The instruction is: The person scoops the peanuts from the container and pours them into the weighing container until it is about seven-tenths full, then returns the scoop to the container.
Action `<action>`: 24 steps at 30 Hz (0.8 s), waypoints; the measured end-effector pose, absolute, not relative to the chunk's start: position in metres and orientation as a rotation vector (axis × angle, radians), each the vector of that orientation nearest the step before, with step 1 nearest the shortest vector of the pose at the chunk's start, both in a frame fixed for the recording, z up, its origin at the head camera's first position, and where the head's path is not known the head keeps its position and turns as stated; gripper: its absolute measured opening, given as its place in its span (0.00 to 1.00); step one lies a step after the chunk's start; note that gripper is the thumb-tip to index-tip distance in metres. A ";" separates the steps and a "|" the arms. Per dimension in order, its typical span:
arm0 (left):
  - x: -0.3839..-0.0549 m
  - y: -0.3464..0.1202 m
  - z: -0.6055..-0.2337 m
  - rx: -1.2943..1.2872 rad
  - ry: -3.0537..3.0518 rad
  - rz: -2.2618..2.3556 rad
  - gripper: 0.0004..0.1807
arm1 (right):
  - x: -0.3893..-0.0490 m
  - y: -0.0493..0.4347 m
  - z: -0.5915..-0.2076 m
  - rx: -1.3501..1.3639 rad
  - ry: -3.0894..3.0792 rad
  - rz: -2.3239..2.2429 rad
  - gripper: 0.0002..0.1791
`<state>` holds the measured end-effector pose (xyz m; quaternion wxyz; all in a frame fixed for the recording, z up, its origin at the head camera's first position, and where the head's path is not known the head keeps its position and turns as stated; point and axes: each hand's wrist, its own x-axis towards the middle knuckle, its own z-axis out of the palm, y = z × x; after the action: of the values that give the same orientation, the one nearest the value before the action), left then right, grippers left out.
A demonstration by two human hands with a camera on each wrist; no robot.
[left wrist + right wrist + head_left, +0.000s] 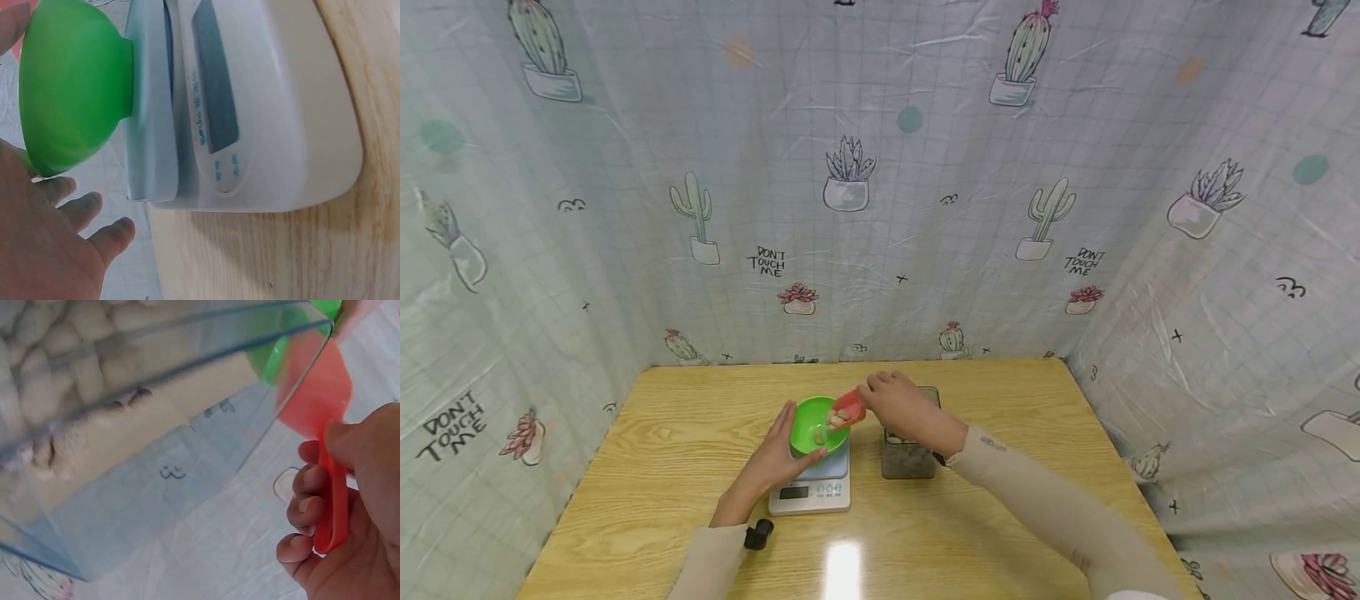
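Note:
My left hand (772, 457) holds a green bowl (807, 415) between thumb and fingers at its sides; several of its fingers (81, 209) extend below the bowl in the left wrist view. The bowl sits on the pan of a white kitchen scale (822, 497), with a pale piece (819, 436) inside. In my right hand (904, 407) is a red scoop (854, 403), gripped by its handle (335, 506). Its mouth tilts over the bowl's right side, with several pale, nut-like pieces (837, 417) at its lip.
A clear, straight-sided container (909, 463) holding many pale pieces (69, 362) stands right of the scale, partly under my right forearm. Everything rests on a wood-grain table (992, 533). A curtain (880, 242) printed with cacti hangs around its back and sides.

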<state>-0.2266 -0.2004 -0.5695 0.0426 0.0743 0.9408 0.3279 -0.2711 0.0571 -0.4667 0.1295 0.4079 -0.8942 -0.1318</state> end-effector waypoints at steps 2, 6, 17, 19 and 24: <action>-0.226 -0.200 -0.569 0.223 2.874 1.006 0.63 | -0.271 0.055 -0.465 1.184 -2.580 -0.427 0.10; -0.226 -0.200 -0.569 0.218 2.873 1.011 0.63 | -0.273 0.052 -0.462 1.168 -2.566 -0.489 0.11; -0.223 -0.200 -0.564 0.207 2.887 1.006 0.61 | -0.273 0.067 -0.466 1.128 -2.651 -0.253 0.10; -0.223 -0.201 -0.559 0.221 2.903 1.016 0.60 | -0.273 0.072 -0.468 1.107 -2.666 -0.156 0.10; -0.222 -0.200 -0.549 0.247 2.951 1.032 0.60 | -0.272 0.085 -0.473 1.082 -2.588 0.071 0.07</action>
<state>-0.2222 -0.1997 -0.5495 0.0031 0.0787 0.9410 0.3291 -0.2715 0.0845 -0.4729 0.1672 0.3802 -0.9093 0.0249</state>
